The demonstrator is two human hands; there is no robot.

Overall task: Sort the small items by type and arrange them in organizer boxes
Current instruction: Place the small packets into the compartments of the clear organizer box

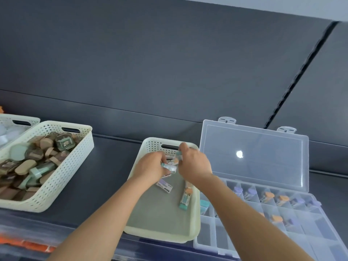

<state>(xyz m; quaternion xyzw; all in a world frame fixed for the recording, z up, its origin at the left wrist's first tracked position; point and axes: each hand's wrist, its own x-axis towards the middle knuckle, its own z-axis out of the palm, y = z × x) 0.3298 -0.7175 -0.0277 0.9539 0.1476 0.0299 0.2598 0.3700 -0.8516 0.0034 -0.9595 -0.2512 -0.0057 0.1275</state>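
- Reaching into the middle basket [162, 219] at the tabletop's [105, 176] near edge, both hands work at a small cluster of tubes [172, 164] by its far wall.
- The left hand [150, 167] has its fingers curled round a teal-capped tube; the right hand [194, 162] pinches another just beside it.
- Done so far: the box [320, 240], at the near right corner with its lid [254, 153] up, holds purple-, orange- and teal-capped tubes in several far compartments.
- Left in this basket, as I judge it: the cluster, a short purple tube [164, 186] and a long teal-ended one [185, 196]. The basket looks nearly cleared.
- Many near compartments of the box are bare.
- The left basket [62, 174], toward the left edge, is heaped with brown and green pieces [33, 162], so much sorting likely remains.
- Tube labels carry print, but it is too blurred to read; no brand shows.
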